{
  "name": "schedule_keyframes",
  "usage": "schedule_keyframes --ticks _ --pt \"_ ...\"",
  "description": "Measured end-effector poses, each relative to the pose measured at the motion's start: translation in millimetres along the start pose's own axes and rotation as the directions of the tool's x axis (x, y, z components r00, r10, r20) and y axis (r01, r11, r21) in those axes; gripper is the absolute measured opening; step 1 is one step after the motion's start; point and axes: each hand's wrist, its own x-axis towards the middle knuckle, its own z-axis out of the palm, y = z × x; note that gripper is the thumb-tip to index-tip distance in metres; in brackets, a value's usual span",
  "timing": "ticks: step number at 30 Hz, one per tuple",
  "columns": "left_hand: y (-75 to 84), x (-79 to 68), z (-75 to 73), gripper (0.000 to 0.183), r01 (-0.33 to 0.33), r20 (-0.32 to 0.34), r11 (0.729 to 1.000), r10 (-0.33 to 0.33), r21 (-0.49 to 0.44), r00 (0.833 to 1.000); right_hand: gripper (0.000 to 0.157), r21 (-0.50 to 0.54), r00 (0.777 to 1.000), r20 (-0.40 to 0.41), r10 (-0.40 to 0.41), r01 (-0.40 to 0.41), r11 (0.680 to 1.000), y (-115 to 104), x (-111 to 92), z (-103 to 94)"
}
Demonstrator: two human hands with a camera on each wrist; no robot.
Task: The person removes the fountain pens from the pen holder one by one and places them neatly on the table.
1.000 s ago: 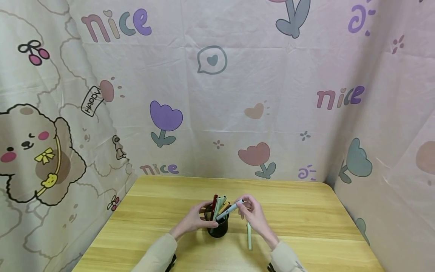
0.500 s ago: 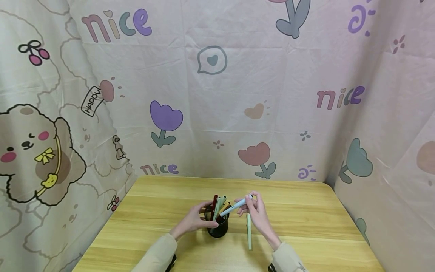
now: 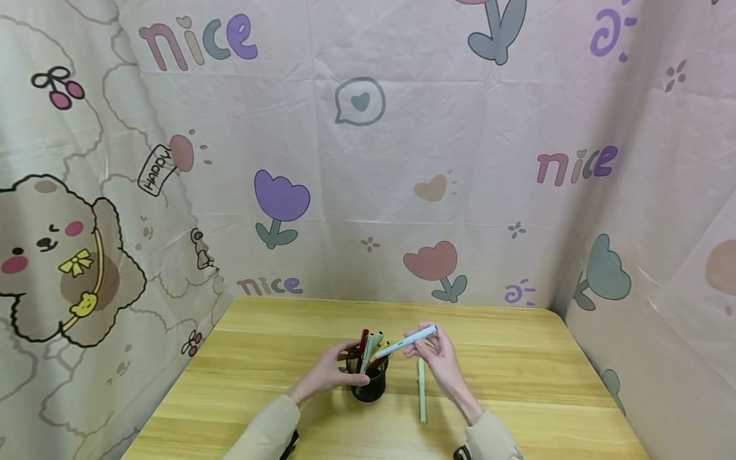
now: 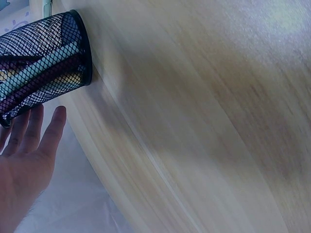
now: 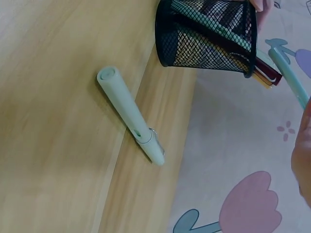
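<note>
A black mesh pen holder (image 3: 370, 388) stands on the table, packed with several pens, among them a dark red pen (image 3: 362, 350) and pale green ones. My left hand (image 3: 328, 372) grips it round the side near the rim, thumb in front and fingers behind. In the left wrist view those fingers (image 4: 33, 131) lie along the mesh. With thumb and fingers, my right hand (image 3: 441, 358) pinches a light blue pen (image 3: 397, 346), slanted, its lower end just over the holder's mouth. Below that hand a capped pale green pen (image 5: 124, 109) lies on the wood.
The wooden table (image 3: 517, 370) runs back to a patterned cloth (image 3: 368, 153) hanging behind it. More of this cloth hangs at both sides. Bare wood extends left and right of the pen holder.
My right hand has moved right and slightly up, drawing the light blue pen out of the holder and tilting it flatter. My left hand and the holder have stayed put.
</note>
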Motion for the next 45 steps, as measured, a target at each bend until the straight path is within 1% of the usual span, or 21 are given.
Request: schedule_keyframes --ticks 3,7,15,20,23,26,31,34,36,38,40,43,45 --pt "0.2 -0.3 0.2 0.093 -0.003 0.000 1.000 0.003 0.001 1.000 0.028 -0.008 1.000 0.014 0.005 -0.005 1.000 -0.3 -1.5 -2.7" --pt "-0.4 0.0 0.1 0.093 -0.012 0.000 1.000 0.012 0.001 1.000 0.028 -0.033 1.000 -0.002 -0.007 0.007 0.999 1.0 -3.1 -6.8" --pt "-0.8 -0.7 -0.2 0.093 -0.001 0.010 1.000 0.002 -0.002 1.000 0.024 -0.104 0.995 -0.099 -0.026 0.015 0.994 0.2 -6.1 -10.4" --pt "-0.7 -0.3 -0.4 0.093 -0.004 0.008 1.000 0.004 -0.002 1.000 0.033 -0.157 0.986 -0.169 0.002 -0.029 0.987 -0.2 -7.1 -11.4" --pt "-0.2 -0.2 -0.4 0.093 -0.004 0.006 1.000 0.004 -0.003 1.000 0.038 -0.187 0.981 -0.193 0.021 -0.057 0.981 0.1 -8.3 -12.9" --pt "-0.6 0.1 -0.2 0.092 -0.009 0.003 1.000 0.009 -0.004 1.000 0.037 -0.203 0.982 -0.187 0.022 -0.060 0.977 1.2 -9.9 -15.4" --pt "-0.6 0.2 0.2 0.091 -0.017 0.000 1.000 0.017 -0.006 1.000 0.024 -0.200 0.989 -0.150 -0.006 -0.025 0.979 2.4 -11.2 -20.9" --pt "-0.5 0.2 -0.1 0.091 -0.018 -0.002 1.000 0.018 -0.007 1.000 0.022 -0.203 0.990 -0.140 -0.030 0.001 0.979 4.0 -11.5 -25.5" --pt "-0.8 0.4 -0.1 0.091 -0.016 -0.002 1.000 0.016 -0.006 1.000 0.026 -0.213 0.990 -0.131 -0.046 0.017 0.977 5.2 -12.3 -28.9" --pt "-1.0 0.6 0.0 0.091 -0.015 -0.003 1.000 0.015 -0.002 1.000 0.033 -0.231 0.991 -0.121 -0.051 0.022 0.973 6.4 -13.3 -32.5" --pt "-1.1 0.6 0.1 0.092 -0.013 -0.003 1.000 0.013 0.001 1.000 0.041 -0.242 0.993 -0.108 -0.040 0.012 0.970 7.4 -14.6 -35.9" --pt "-1.4 0.8 0.1 0.093 -0.009 -0.002 1.000 0.009 0.007 1.000 0.051 -0.263 0.995 -0.099 0.004 -0.030 0.964 8.8 -16.7 -40.5" --pt "-1.7 0.9 0.0 0.092 -0.010 -0.003 1.000 0.010 0.007 1.000 0.054 -0.273 0.993 -0.105 0.047 -0.074 0.959 9.5 -18.1 -42.4"
